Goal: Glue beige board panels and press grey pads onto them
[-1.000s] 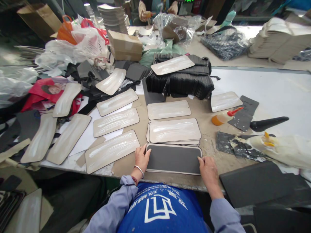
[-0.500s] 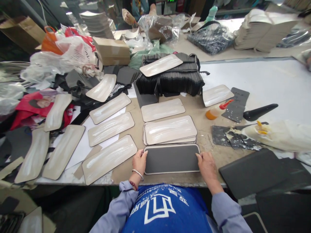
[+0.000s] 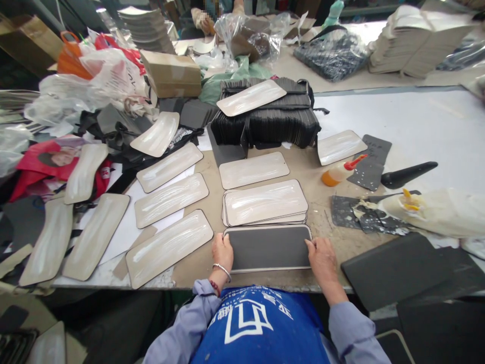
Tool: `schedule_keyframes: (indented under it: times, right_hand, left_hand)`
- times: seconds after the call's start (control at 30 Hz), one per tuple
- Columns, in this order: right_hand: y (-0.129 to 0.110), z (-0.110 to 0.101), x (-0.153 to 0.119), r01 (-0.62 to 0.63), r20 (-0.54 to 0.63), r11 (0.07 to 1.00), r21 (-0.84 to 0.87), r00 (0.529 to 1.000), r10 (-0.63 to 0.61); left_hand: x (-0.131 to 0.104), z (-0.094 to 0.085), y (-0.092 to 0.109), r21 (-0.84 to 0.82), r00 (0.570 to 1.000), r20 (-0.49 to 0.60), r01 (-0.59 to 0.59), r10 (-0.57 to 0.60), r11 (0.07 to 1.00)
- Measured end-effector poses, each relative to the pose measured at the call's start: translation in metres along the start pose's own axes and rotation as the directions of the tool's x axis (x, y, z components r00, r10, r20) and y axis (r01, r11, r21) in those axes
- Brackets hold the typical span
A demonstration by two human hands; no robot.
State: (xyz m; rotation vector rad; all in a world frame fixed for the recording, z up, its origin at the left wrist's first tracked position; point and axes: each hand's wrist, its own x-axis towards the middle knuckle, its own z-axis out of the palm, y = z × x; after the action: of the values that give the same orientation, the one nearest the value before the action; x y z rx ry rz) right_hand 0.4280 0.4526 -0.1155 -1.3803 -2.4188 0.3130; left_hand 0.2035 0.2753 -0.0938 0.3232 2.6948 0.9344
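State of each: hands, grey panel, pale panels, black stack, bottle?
Left hand: closed on grey panel, left end
Right hand: closed on panel's right end
Grey panel: grey side up
Pale panels: streaked white, some overlapping
Black stack: bundled, pale panel on top
Bottle: partly filled

L hand (image 3: 222, 254), R hand (image 3: 323, 256) apart; fingers (image 3: 326, 245) curled, 2 thumbs (image 3: 309, 246) inward.

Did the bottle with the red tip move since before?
No, the bottle hasn't shifted any way I can see: its red tip still points over the grey piece.
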Motion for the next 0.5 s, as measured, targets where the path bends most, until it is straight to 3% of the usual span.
schedule_keyframes:
  times: [0.2,0.4,0.5]
  right_hand:
    - [0.0006,-0.0003,-0.0004,0.023,0.002,1.0,-0.005,1.0,-0.023]
    - [-0.0023,-0.0033,-0.0011,-0.032,0.027,0.999,0.04,0.999,0.031]
    - [-0.004,-0.0053,-0.0009,-0.077,0.051,0.995,0.059,0.996,0.074]
  left_hand:
    - [0.0004,0.0029,-0.0001,0.07,1.0,-0.008,0.028,-0.027,0.997]
    - [0.0023,-0.0009,0.0028,0.237,0.993,0.042,-0.118,0.111,0.964]
    - [0.0055,-0.007,0.0034,0.258,0.991,0.087,-0.119,0.1,0.959]
